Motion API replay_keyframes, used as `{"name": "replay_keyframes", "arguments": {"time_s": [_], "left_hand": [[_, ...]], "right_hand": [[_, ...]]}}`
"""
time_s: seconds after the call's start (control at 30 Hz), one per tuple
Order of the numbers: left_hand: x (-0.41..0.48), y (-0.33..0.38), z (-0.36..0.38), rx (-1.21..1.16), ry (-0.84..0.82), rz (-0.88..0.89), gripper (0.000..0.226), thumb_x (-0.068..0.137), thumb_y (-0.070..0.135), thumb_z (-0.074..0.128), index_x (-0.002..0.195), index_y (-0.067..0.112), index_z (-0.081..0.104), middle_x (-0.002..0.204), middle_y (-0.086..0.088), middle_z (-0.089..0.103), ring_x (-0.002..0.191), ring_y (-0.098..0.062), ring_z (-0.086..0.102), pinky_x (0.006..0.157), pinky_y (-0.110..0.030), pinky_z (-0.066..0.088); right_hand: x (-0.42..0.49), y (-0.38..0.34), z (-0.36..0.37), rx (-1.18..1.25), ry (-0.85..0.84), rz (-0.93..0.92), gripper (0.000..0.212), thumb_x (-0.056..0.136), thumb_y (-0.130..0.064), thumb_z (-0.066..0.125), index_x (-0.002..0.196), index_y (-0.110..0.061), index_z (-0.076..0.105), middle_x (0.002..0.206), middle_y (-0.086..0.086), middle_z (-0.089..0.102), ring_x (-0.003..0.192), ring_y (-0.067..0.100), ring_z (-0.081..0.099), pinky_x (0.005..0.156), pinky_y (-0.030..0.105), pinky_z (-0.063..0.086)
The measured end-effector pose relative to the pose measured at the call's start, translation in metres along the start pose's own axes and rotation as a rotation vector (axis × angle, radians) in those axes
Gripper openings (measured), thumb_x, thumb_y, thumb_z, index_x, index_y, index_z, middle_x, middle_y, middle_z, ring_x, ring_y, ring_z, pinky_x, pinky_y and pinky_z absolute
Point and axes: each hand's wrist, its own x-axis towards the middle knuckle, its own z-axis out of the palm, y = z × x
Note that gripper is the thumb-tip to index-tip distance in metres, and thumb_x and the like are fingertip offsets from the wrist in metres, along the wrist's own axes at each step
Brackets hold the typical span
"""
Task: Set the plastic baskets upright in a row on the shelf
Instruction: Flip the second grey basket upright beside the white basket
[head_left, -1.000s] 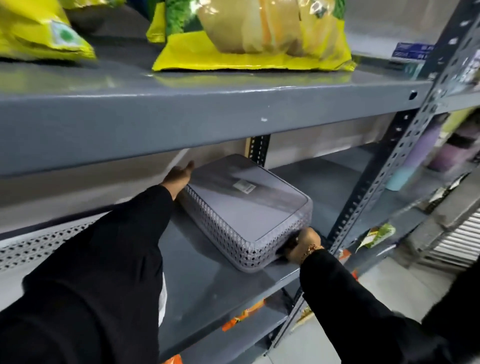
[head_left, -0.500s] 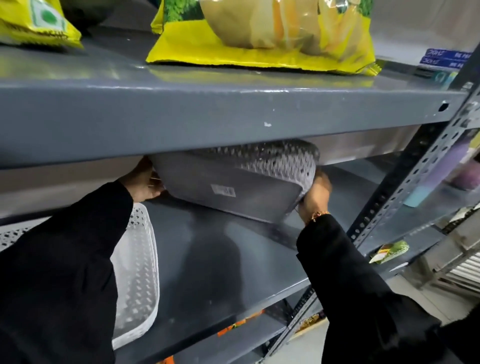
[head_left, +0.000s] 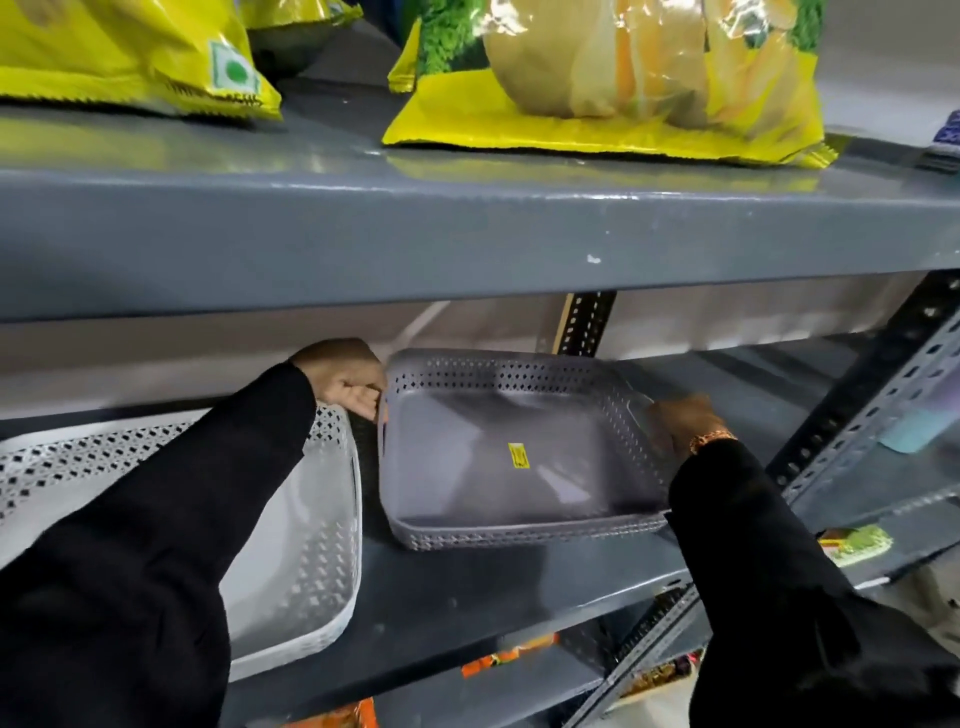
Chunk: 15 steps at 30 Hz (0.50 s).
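A grey perforated plastic basket (head_left: 467, 488) sits upright, open side up, on the dark grey shelf (head_left: 467, 597), with a small yellow sticker inside. My left hand (head_left: 345, 379) grips its left rim near the back corner. My right hand (head_left: 680, 421) holds its right rim; a bracelet shows at the wrist. To the left, a white perforated basket (head_left: 311, 519) also stands upright on the same shelf, partly hidden by my left sleeve. A narrow gap separates the two baskets.
The upper shelf board (head_left: 467, 234) hangs low over the baskets and carries yellow snack bags (head_left: 597, 104). A slotted metal upright (head_left: 852, 415) stands at the right. Shelf room lies to the right of the grey basket. Lower shelves hold packets (head_left: 857, 540).
The grey basket lay upside down a second ago, was tipped up on edge, and now rests open side up. Both hands stayed on its ends throughout the turn.
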Motion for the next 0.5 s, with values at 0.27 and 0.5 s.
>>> {"name": "replay_keyframes", "arguments": {"time_s": [0.27, 0.5], "left_hand": [[-0.019, -0.021, 0.014, 0.32, 0.141, -0.028, 0.005, 0.078, -0.003, 0.067, 0.079, -0.008, 0.066, 0.051, -0.002, 0.072, 0.056, -0.007, 0.073, 0.064, -0.018, 0.06], [-0.056, -0.035, 0.014, 0.691, 0.519, 0.182, 0.026, 0.079, 0.029, 0.063, 0.063, 0.011, 0.055, 0.075, -0.011, 0.062, 0.08, -0.028, 0.067, 0.063, -0.025, 0.045]], "right_hand": [[-0.021, -0.011, 0.027, -0.201, 0.027, -0.001, 0.052, 0.09, -0.025, 0.05, 0.138, -0.004, 0.046, 0.146, 0.014, 0.045, 0.133, 0.032, 0.045, 0.111, 0.039, 0.036], [-0.11, -0.007, 0.066, -0.416, 0.289, -0.382, 0.064, 0.095, -0.031, 0.045, 0.146, 0.003, 0.026, 0.157, 0.02, 0.02, 0.146, 0.035, 0.014, 0.118, 0.048, 0.014]]}}
